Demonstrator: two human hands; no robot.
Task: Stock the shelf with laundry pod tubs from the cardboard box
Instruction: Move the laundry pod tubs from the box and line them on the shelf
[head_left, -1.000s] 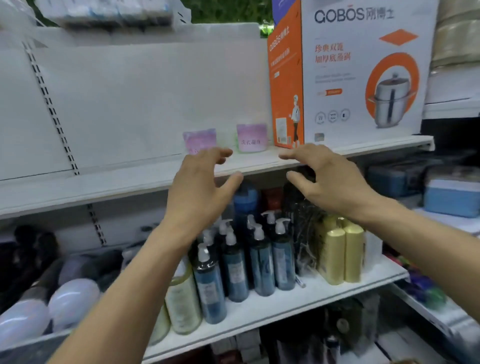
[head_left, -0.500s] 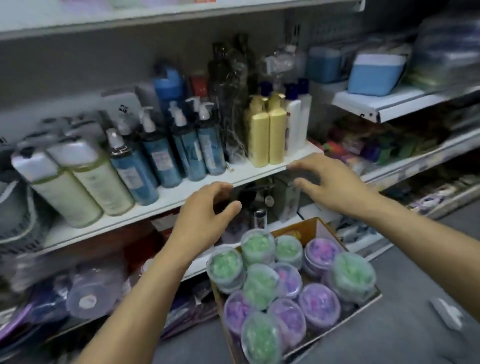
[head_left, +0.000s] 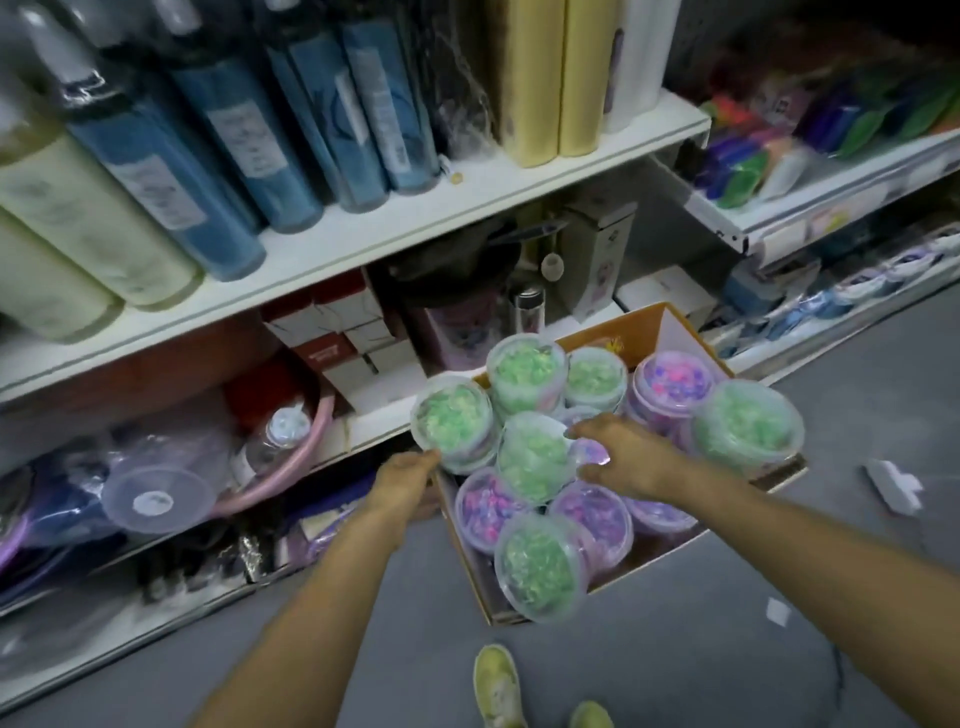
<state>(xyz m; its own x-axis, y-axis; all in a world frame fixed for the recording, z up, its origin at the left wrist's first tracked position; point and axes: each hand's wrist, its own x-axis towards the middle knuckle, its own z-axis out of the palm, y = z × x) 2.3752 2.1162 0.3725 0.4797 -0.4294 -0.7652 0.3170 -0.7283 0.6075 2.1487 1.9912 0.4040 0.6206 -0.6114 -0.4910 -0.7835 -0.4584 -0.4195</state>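
A cardboard box (head_left: 639, 332) sits on the grey floor at the shelf's foot, full of several clear tubs of green and purple laundry pods. My left hand (head_left: 402, 480) is at the box's left edge, fingertips touching the underside of a green tub (head_left: 451, 422) and holding nothing. My right hand (head_left: 626, 454) hovers over the middle of the box with fingers spread, thumb and forefinger on either side of a purple tub (head_left: 592, 451), right beside a green tub (head_left: 535, 457). It grips nothing.
Above the box, a white shelf (head_left: 415, 218) carries blue, cream and yellow bottles. The lower shelf holds red and white cartons (head_left: 343, 338), a flask and plastic ware. My yellow shoes (head_left: 496, 686) stand on the floor near the box. Paper scraps (head_left: 891, 486) lie to the right.
The view dropped from the upper shelf to the box on the floor. Both hands came down from the shelf edge to the tubs in the box.
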